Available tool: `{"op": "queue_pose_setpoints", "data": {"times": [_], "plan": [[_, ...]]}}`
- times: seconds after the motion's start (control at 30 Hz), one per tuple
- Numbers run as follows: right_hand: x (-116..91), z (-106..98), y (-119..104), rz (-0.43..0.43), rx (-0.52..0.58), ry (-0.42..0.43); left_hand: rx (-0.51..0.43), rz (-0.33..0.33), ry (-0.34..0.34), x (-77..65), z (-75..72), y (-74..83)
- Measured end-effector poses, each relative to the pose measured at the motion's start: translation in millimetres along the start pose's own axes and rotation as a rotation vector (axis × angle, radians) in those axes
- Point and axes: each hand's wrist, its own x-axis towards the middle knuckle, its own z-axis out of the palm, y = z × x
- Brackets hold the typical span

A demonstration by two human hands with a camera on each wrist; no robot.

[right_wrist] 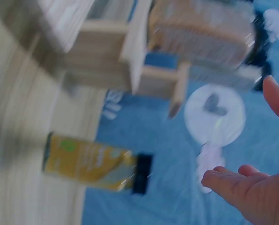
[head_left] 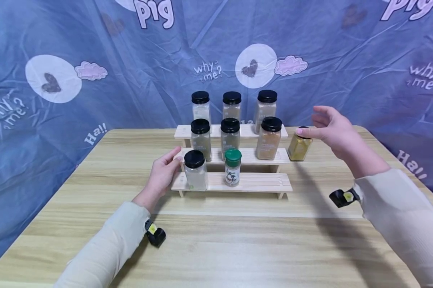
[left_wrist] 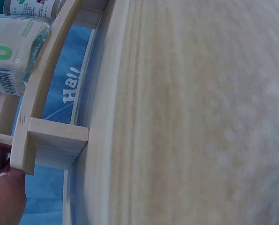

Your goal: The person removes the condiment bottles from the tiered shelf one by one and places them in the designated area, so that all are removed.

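The left hand [head_left: 162, 172] is gripping the rack [head_left: 254, 182] at its left end, fingers bending in by the steps. The right hand [head_left: 333, 130] is hovering past the rack's right end with its thumb and fingers spread apart, holding nothing. Just beside it, the yellow jar [head_left: 299, 149] is standing upright on the table [head_left: 238, 244], to the right of the rack. Its label is showing pale writing and a green patch, but the words are looking too blurry to read.

On the rack's bottom step, the clear jar [head_left: 196, 178] is standing at the left, showing a green ring and a barcode in the left wrist view. Next to it, the green-topped jar [head_left: 232, 174] is wearing a white label with big dark characters that are looking like 五香.

Three jars with black tops [head_left: 268, 144] are sitting along the rack's middle step, the right one looking orange-brown. Three more jars [head_left: 232, 110] are lining the rack's top step. Their print is looking too small to read.

Behind the rack, a blue cloth [head_left: 144, 84] is hanging, saying "pig", "why me?" and "Ha!!".
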Motion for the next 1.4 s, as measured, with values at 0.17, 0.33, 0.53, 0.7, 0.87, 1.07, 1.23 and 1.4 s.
{"op": "queue_pose_setpoints", "data": {"times": [0.17,0.33,0.53,0.7,0.87,1.07,1.23,1.4], "plan": [[-15,6,-17,-0.039,0.016,-0.014,-0.008,0.001,-0.003,0.4,0.4,0.3],[-28,16,-29,-0.086,0.009,-0.021,-0.015,0.006,-0.007,0.1,0.5,0.1],[-41,28,-36,-0.154,0.017,-0.044,-0.025,-0.004,-0.017,-0.8,0.5,0.6],[-49,41,-40,-0.197,0.047,-0.106,-0.041,-0.003,-0.010,-0.8,1.0,1.1],[-54,56,-42,-0.196,0.070,-0.172,-0.037,-0.011,-0.014,0.0,0.0,-0.2],[-56,76,-40,-0.214,0.120,-0.219,-0.032,0.001,-0.007,1.2,-0.5,-0.8],[-54,90,-33,-0.187,0.123,-0.238,-0.030,-0.004,-0.014,1.1,-1.0,-1.2],[-53,102,-24,-0.180,0.138,-0.249,-0.020,-0.005,-0.019,0.8,-1.4,-1.4]]}}
